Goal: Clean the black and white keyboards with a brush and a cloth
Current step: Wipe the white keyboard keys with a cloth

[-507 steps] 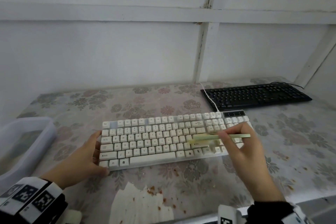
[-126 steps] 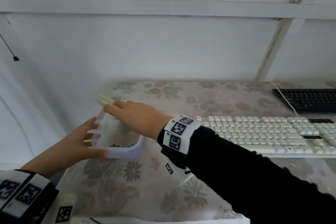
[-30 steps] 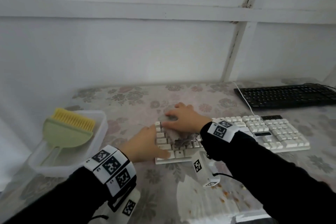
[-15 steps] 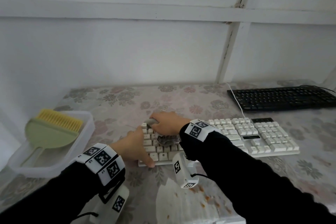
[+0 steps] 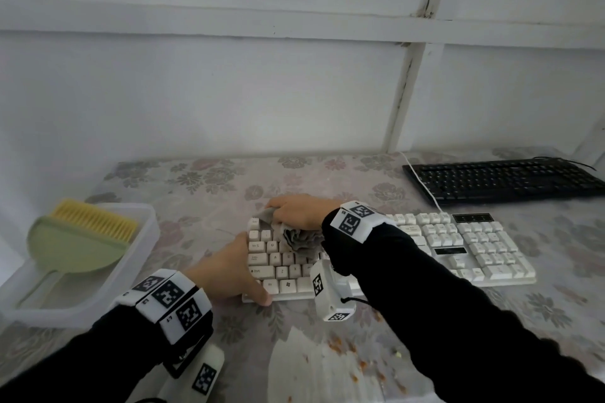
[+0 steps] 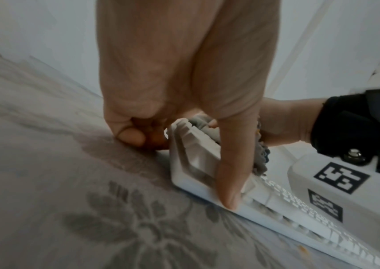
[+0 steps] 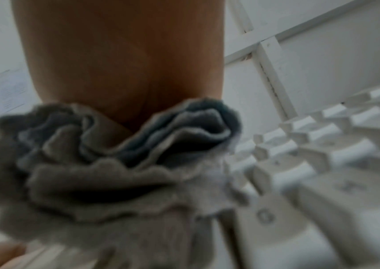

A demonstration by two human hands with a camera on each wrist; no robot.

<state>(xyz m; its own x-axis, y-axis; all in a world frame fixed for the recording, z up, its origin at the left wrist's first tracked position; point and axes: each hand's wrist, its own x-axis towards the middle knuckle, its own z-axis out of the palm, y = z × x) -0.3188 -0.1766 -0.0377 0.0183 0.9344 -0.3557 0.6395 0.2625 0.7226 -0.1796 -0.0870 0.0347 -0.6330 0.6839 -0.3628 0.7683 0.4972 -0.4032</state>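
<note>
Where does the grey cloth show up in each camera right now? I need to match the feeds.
Head: the grey cloth lies centre frame, bunched under the right hand.
Left wrist: a strip of it right of centre, behind the left hand's thumb.
Right wrist: it fills the lower left.
Shared landmark: the white keyboard.

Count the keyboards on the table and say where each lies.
2. The white plastic keyboard lies near the front, under both hands; the black keyboard lies at the back right by the wall.
</note>
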